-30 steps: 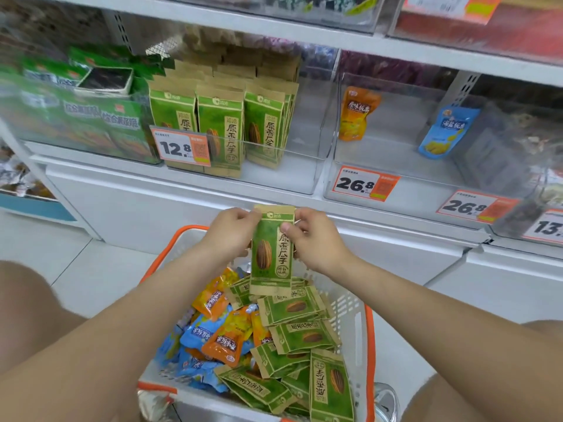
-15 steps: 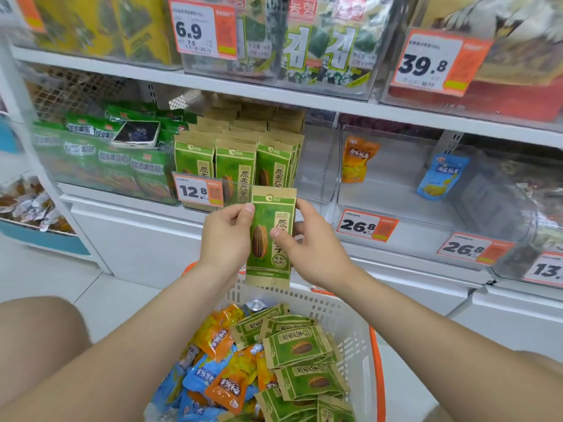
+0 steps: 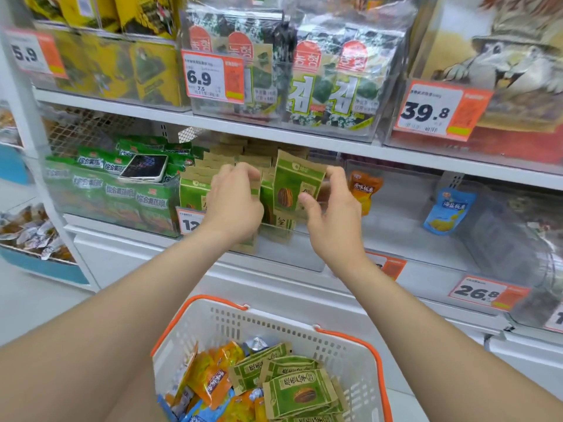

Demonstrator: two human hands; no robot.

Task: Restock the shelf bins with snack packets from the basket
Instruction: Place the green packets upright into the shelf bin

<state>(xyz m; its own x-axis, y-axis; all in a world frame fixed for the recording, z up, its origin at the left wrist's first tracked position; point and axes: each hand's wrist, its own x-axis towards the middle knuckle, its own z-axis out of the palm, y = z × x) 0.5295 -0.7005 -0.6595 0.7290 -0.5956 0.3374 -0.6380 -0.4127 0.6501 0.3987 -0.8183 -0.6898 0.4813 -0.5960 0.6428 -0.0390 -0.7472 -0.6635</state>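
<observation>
Pinching green packet (image 3: 292,184) right edge in right hand (image 3: 333,220) grip.

green packet (image 3: 297,184) upright in bin (image 3: 289,257)

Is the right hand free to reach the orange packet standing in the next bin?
Probably not yet: the right hand is pinching a green packet; the orange packet stands close by, but inside the neighbouring clear bin.

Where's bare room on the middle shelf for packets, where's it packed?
Bare: floor between the orange packet and blue packet; also right of the held green packet. Packed: green packet rows under the left hand; green bags with the phone on top.
</observation>
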